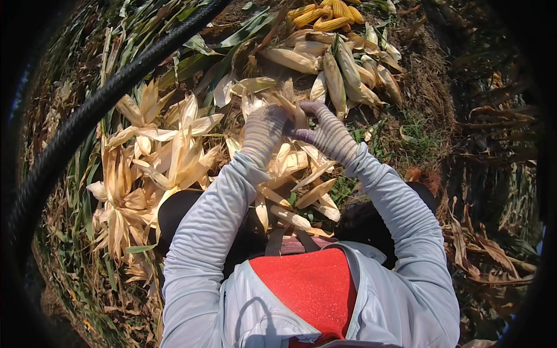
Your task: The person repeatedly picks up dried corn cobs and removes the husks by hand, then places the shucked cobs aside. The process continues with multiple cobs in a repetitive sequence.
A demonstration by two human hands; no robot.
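Both of my hands wear striped knit gloves and meet in front of me over loose husks. My left hand (264,129) is closed on a dry corn husk (287,101), its fingers partly hidden by the husk leaves. Against the right side of the same husk is my right hand (327,130), thumb and forefinger curved towards it. Whether an ear is still inside cannot be told. Just beyond lies a pile of corn ears in their husks (335,78). Bare yellow corn cobs (333,16) are heaped behind that pile.
Opened, empty-looking husks (178,161) are spread to the left. More loose husk pieces (296,217) lie between my arms, near my knees. Cut green and dry stalks (74,187) cover the far left. Dry leaves (491,252) lie at right. A black braided cable (109,93) crosses the upper left.
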